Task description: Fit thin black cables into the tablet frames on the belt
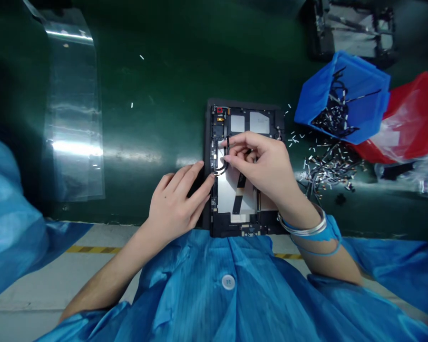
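An opened tablet-like device (225,199) lies in front of me, its circuit parts and silver panels exposed. Between the thumb and forefinger of my right hand (266,159) is a thin black cable (224,167), which curves toward the device's left side. My left hand (178,197) rests at that left edge with its fingers stretched out. Its index fingertip touches the edge close to the cable's lower end. A black flat ribbon (238,199) runs down the middle of the device, partly covered by my right hand.
To the right, a blue bin (364,104) holds black cables, beside a red bin (413,123). A pile of small cables (328,168) and white scraps lies below them. Another opened device (353,33) sits at the back right. Clear plastic sheeting (74,118) lies left, near a blue sleeve (10,213).
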A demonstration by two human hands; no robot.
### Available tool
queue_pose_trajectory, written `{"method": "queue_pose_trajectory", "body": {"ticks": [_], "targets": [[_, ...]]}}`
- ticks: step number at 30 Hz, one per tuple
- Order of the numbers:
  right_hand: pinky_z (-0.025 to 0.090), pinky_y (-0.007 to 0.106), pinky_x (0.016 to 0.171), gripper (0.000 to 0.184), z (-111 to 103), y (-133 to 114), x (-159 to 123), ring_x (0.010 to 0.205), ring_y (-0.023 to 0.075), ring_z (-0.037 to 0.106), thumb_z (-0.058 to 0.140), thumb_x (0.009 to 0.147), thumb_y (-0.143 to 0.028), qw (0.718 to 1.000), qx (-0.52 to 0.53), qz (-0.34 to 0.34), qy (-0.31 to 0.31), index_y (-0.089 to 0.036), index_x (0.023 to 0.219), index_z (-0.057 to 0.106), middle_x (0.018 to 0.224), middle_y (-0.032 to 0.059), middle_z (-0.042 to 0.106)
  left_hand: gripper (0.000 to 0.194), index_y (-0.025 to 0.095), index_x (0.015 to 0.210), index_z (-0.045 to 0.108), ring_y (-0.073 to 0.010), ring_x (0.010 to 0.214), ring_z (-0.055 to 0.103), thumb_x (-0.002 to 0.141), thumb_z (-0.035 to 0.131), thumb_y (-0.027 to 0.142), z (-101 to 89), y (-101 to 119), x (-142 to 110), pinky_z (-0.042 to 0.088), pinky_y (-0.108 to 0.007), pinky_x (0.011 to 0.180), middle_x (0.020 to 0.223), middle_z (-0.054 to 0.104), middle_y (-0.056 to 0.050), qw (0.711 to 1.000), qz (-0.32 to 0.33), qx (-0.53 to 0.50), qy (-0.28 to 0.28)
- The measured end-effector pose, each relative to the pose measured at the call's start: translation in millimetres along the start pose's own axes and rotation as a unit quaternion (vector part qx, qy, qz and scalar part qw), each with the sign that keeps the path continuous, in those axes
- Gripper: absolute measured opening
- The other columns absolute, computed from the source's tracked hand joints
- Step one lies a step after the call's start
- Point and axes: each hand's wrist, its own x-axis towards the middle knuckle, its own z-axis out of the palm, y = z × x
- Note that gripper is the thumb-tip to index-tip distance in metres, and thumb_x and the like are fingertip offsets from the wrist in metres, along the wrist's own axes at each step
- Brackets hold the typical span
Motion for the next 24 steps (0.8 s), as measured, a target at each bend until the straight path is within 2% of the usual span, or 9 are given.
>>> {"method": "queue_pose_trajectory", "body": {"ticks": [3,5,7,12,15,17,21,24], "targets": [[0.045,0.029,0.063,0.02,-5.7,-2.7,-9.0,0.066,0.0136,0.057,0.061,0.082,-0.015,0.993,-0.102,-0.05,0.045,-0.02,0.1,0.069,0.078,0.0011,0.067,0.03,0.014,0.12,0.059,-0.0324,0.114,0.06,0.092,0.049,0.019,-0.2,1.0,0.9,0.045,-0.039,0.079,0.128,0.06,-0.021,1.0,0.005,0.023,-0.001],[0.046,0.032,0.067,0.022,-10.5,-4.4,-19.4,0.074,0.0173,0.061,0.058,0.086,-0.017,0.97,-0.2,-0.095,0.099,-0.022,0.105,0.068,0.083,0.0036,0.07,0.03,0.013,0.12,0.059,-0.0321,0.113,0.06,0.092,0.05,0.02,0.2,1.8,0.4,0.044,-0.038,0.079,0.128,0.061,-0.022,0.999,0.009,0.035,0.009],[0.046,0.034,0.068,0.024,-14.1,-4.4,-30.9,0.078,0.0198,0.061,0.055,0.089,-0.019,0.944,-0.274,-0.14,0.119,-0.024,0.108,0.067,0.085,0.005,0.07,0.032,0.014,0.122,0.058,-0.0316,0.114,0.06,0.092,0.051,0.02,0.8,2.7,-0.7,0.044,-0.038,0.079,0.129,0.06,-0.021,0.999,0.005,0.037,0.015],[0.044,0.029,0.059,0.025,-12.2,5.8,-44.9,0.071,0.0169,0.056,0.052,0.09,-0.013,0.891,-0.355,-0.277,0.061,-0.022,0.108,0.068,0.078,0.0042,0.067,0.035,0.015,0.125,0.056,-0.031,0.115,0.06,0.092,0.05,0.02,2.0,3.5,-2.2,0.045,-0.038,0.081,0.13,0.06,-0.02,1.0,-0.003,0.025,0.015],[0.04,0.027,0.056,0.028,-9.7,14.6,-40.7,0.07,0.0158,0.052,0.05,0.09,-0.009,0.863,-0.399,-0.304,0.054,-0.022,0.106,0.069,0.075,0.0035,0.064,0.034,0.013,0.124,0.056,-0.0321,0.113,0.061,0.091,0.051,0.02,2.1,2.7,-2.0,0.046,-0.038,0.08,0.127,0.061,-0.023,1.0,0.004,0.025,0.014],[0.039,0.027,0.057,0.032,-10.0,19.5,-37.1,0.072,0.0155,0.051,0.047,0.091,-0.008,0.866,-0.404,-0.29,0.047,-0.024,0.109,0.068,0.077,0.0032,0.063,0.036,0.014,0.126,0.055,-0.0324,0.113,0.061,0.091,0.05,0.02,2.3,2.1,-2.4,0.046,-0.038,0.08,0.128,0.06,-0.023,1.0,0.004,0.021,0.011],[0.038,0.028,0.057,0.036,-13.2,25.3,-33.5,0.073,0.0155,0.05,0.045,0.092,-0.009,0.899,-0.352,-0.26,0.027,-0.028,0.112,0.067,0.08,0.003,0.061,0.04,0.016,0.131,0.052,-0.032,0.114,0.06,0.091,0.05,0.02,2.2,2.2,-2.7,0.046,-0.037,0.08,0.13,0.059,-0.021,1.0,-0.002,0.016,0.012],[0.038,0.029,0.058,0.032,-16.2,24.4,-28.2,0.073,0.016,0.051,0.046,0.092,-0.013,0.919,-0.309,-0.241,0.043,-0.028,0.108,0.069,0.079,0.0032,0.061,0.042,0.016,0.133,0.051,-0.0327,0.12,0.057,0.091,0.052,0.022,1.1,2.9,-1.0,0.046,-0.037,0.084,0.136,0.054,-0.022,1.0,-0.001,0.015,0.017]]}}
